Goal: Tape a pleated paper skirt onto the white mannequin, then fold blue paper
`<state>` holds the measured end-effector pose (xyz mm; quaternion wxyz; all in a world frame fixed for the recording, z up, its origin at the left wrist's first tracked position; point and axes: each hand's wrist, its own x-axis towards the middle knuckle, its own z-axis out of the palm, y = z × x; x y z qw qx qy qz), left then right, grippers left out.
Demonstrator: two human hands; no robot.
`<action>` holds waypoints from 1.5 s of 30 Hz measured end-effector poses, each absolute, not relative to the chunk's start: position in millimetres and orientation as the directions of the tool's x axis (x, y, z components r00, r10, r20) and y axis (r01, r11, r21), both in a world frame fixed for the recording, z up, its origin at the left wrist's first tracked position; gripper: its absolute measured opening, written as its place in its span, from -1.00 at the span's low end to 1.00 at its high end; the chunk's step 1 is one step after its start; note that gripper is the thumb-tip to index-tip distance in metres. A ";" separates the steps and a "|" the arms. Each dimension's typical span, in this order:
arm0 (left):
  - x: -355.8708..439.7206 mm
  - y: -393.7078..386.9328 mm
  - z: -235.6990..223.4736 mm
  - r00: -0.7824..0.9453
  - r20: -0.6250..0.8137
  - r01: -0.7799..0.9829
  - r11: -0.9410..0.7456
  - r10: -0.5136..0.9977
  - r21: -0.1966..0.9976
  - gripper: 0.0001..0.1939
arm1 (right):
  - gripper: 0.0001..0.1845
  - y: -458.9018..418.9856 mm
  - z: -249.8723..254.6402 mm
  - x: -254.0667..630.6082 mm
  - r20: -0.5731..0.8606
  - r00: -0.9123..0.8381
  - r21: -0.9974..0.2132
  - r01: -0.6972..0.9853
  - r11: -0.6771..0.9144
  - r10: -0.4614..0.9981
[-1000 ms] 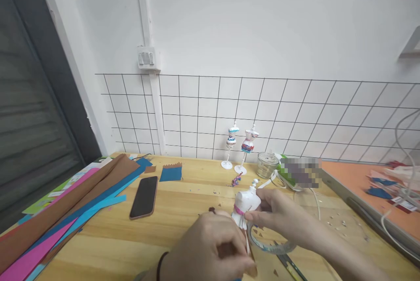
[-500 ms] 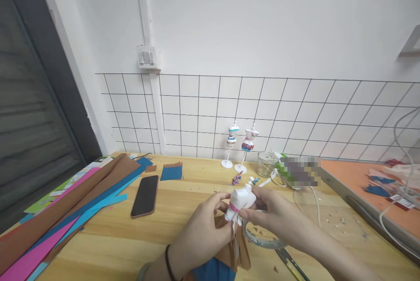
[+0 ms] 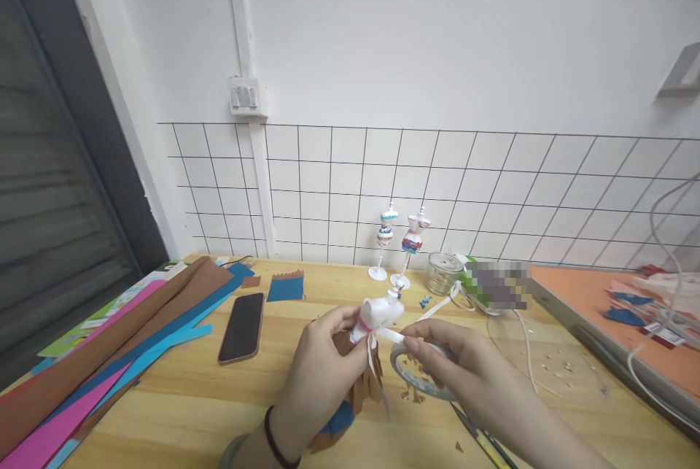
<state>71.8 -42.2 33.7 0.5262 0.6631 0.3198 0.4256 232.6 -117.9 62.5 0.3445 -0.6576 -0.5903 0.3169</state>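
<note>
Low in the frame, just right of center, the white miniature mannequin torso [image 3: 377,312] tilts with its neck toward the upper right, clamped at the lower body between the thumb and fingers of the left hand [image 3: 322,367]. Half a second ago the right hand [image 3: 464,363] also gripped the torso; now its thumb and fingers are closed on a white ribbon [image 3: 391,335], drawn out rightward from the waist. The torso has shifted left, its neck now partly covering the purple-pink tangle behind. Brown-and-blue pleated material [image 3: 361,389] hangs beneath, while the smartphone [image 3: 241,328], left of center, has stayed put.
</note>
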 end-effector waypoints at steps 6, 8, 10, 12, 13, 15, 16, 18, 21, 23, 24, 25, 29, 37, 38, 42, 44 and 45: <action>69.6 -36.9 24.7 0.307 0.327 0.072 -0.364 0.894 0.928 -0.73 | -0.69 -132.7 47.4 216.3 0.205 0.091 -0.645 0.761 0.064 0.975; 69.6 -36.2 24.7 0.290 0.329 0.086 -0.367 0.899 0.926 -0.74 | -0.70 -135.0 44.2 211.9 0.251 0.074 -0.641 0.760 0.109 0.965; 70.0 -36.8 27.4 0.307 0.288 0.072 -0.324 0.907 0.943 -0.75 | -0.69 -134.9 43.1 210.9 0.254 0.089 -0.649 0.754 0.101 0.963; 70.2 -37.9 31.4 0.342 0.226 0.061 -0.262 0.912 0.963 -0.76 | -0.68 -132.4 43.4 213.6 0.229 0.117 -0.664 0.745 0.068 0.966; 69.9 -38.4 33.3 0.366 0.200 0.047 -0.232 0.909 0.971 -0.76 | -0.67 -130.6 43.8 215.9 0.214 0.126 -0.677 0.734 0.054 0.969; 68.6 -39.0 36.0 0.431 0.177 -0.006 -0.193 0.885 0.981 -0.74 | -0.66 -126.6 44.1 221.3 0.195 0.135 -0.704 0.709 0.044 0.971; 67.8 -39.1 36.7 0.466 0.180 -0.037 -0.184 0.866 0.982 -0.72 | -0.67 -124.4 43.8 224.0 0.195 0.139 -0.718 0.695 0.044 0.971; 66.1 -39.1 37.2 0.523 0.200 -0.080 -0.186 0.828 0.979 -0.72 | -0.68 -120.1 41.6 228.7 0.190 0.155 -0.748 0.662 0.040 0.969; 65.4 -38.8 37.1 0.571 0.209 -0.091 -0.191 0.794 0.977 -0.72 | -0.70 -113.4 35.4 233.1 0.157 0.180 -0.825 0.565 0.029 0.971; 65.9 -38.4 36.8 0.588 0.182 -0.092 -0.158 0.788 0.983 -0.71 | -0.69 -108.9 31.1 234.5 0.135 0.202 -0.861 0.509 0.014 0.970; 66.3 -38.2 36.6 0.595 0.171 -0.094 -0.143 0.785 0.985 -0.71 | -0.69 -106.8 29.3 234.8 0.135 0.213 -0.869 0.495 0.012 0.968; 66.7 -37.9 36.3 0.602 0.166 -0.098 -0.134 0.781 0.986 -0.71 | -0.68 -104.8 28.1 235.0 0.139 0.224 -0.871 0.492 0.011 0.965; 67.9 -37.6 34.9 0.620 0.191 -0.126 -0.144 0.761 0.981 -0.71 | -0.67 -98.9 26.6 235.7 0.179 0.249 -0.849 0.527 0.022 0.952; 72.0 -36.7 30.5 0.631 0.080 -0.144 0.015 0.772 0.989 -0.73 | -0.67 -95.7 24.9 237.7 0.170 0.244 -0.855 0.519 0.019 0.955; 71.9 -36.4 29.8 0.635 0.082 -0.163 0.029 0.768 0.986 -0.73 | -0.67 -95.4 25.9 237.8 0.160 0.235 -0.865 0.501 0.021 0.959; 71.5 -35.9 29.6 0.646 0.095 -0.205 0.052 0.758 0.977 -0.69 | -0.67 -95.9 35.1 238.5 0.118 0.154 -0.898 0.439 0.039 0.981; 72.0 -35.3 30.5 0.646 0.073 -0.175 0.054 0.760 0.983 -0.67 | -0.67 -97.7 40.1 239.6 0.081 0.117 -0.909 0.417 0.025 0.990; 72.2 -34.9 30.7 0.647 0.071 -0.162 0.047 0.759 0.986 -0.67 | -0.66 -98.8 41.9 240.2 0.062 0.110 -0.910 0.415 0.010 0.992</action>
